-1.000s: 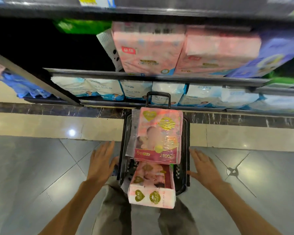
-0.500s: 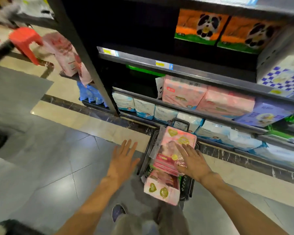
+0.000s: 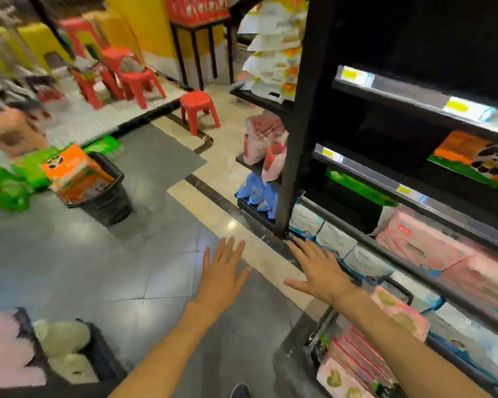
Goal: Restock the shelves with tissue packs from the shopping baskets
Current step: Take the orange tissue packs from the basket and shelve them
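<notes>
My left hand (image 3: 222, 275) and my right hand (image 3: 319, 271) hover above the floor with fingers spread, holding nothing. A black shopping basket (image 3: 314, 337) stands at the lower right, under my right forearm, filled with pink tissue packs (image 3: 354, 360). Farther off at the left stands a second black basket (image 3: 110, 193) with an orange panda tissue pack (image 3: 75, 173) sticking out of it. Green packs (image 3: 9, 182) lie on the floor beside it. The black shelf unit (image 3: 293, 116) on the right holds pink packs (image 3: 423, 242) and white-blue packs (image 3: 334, 239) on its lower levels.
A third black basket (image 3: 98, 357) with pale packs sits at the lower left. A red stool (image 3: 199, 107) and red chairs (image 3: 127, 73) stand across the aisle. An orange panda pack (image 3: 472, 156) lies on an upper shelf. Grey tiled floor (image 3: 127, 254) spreads between the baskets.
The view has swung left, away from the pink-pack basket. My right hand has come off the pink pack and both hands now hang open over the floor.
</notes>
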`<action>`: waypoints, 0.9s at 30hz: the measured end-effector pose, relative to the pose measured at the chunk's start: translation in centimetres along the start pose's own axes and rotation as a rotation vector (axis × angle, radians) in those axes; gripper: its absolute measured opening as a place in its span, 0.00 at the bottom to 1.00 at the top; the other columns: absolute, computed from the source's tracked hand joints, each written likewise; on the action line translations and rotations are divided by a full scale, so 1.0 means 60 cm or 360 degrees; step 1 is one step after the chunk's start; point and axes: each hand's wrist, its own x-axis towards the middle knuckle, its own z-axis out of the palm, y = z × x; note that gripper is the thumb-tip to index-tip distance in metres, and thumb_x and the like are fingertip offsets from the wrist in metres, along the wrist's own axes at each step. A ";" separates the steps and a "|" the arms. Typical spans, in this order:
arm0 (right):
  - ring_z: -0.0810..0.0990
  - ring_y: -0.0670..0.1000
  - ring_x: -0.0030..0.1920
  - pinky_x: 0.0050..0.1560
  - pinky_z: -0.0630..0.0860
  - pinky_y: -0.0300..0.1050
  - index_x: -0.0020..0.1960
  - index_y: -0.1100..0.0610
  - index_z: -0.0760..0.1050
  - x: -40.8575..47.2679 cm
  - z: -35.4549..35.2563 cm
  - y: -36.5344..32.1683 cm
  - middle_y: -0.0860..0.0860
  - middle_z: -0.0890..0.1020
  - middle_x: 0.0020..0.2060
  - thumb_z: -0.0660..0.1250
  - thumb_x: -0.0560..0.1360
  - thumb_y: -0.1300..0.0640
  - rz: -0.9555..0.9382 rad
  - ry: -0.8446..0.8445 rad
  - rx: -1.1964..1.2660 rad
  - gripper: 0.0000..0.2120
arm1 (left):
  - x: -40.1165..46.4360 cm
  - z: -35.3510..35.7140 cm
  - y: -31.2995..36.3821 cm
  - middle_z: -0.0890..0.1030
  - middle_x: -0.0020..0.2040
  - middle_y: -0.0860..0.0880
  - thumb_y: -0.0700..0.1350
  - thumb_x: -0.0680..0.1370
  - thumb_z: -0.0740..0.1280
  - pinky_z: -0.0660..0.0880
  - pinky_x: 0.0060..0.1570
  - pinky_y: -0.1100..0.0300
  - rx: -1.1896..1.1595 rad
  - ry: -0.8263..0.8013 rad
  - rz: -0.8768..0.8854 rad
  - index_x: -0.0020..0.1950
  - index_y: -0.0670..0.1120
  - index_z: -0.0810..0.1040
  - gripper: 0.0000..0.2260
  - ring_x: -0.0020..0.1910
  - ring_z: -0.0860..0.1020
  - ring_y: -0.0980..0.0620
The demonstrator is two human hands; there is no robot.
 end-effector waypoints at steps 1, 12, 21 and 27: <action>0.45 0.54 0.83 0.81 0.46 0.58 0.84 0.46 0.39 0.026 -0.015 -0.034 0.50 0.47 0.84 0.57 0.78 0.28 -0.0056 0.0017 -0.0029 0.45 | -0.006 -0.018 -0.028 0.49 0.84 0.51 0.72 0.77 0.33 0.44 0.80 0.42 -0.0018 0.0033 -0.0047 0.84 0.55 0.51 0.39 0.83 0.46 0.47; 0.48 0.56 0.83 0.80 0.50 0.59 0.84 0.47 0.41 0.298 -0.108 -0.322 0.51 0.49 0.84 0.55 0.77 0.27 -0.0647 0.0074 -0.0250 0.46 | -0.047 -0.161 -0.309 0.51 0.84 0.51 0.68 0.82 0.43 0.41 0.79 0.46 -0.0045 0.0360 -0.0622 0.84 0.55 0.51 0.32 0.83 0.46 0.48; 0.45 0.55 0.84 0.81 0.48 0.56 0.84 0.45 0.40 0.589 -0.152 -0.472 0.50 0.48 0.84 0.46 0.70 0.22 -0.0926 0.0049 -0.0248 0.49 | 0.060 -0.233 -0.531 0.46 0.84 0.51 0.65 0.84 0.48 0.41 0.80 0.45 -0.0050 0.0377 -0.0927 0.84 0.56 0.47 0.30 0.83 0.41 0.51; 0.46 0.56 0.84 0.82 0.49 0.58 0.84 0.45 0.41 0.835 -0.224 -0.543 0.50 0.48 0.84 0.43 0.70 0.19 -0.0982 0.0027 -0.0250 0.50 | 0.226 -0.309 -0.676 0.45 0.84 0.52 0.68 0.80 0.41 0.41 0.80 0.44 -0.0036 0.0369 -0.0998 0.84 0.56 0.47 0.34 0.82 0.39 0.52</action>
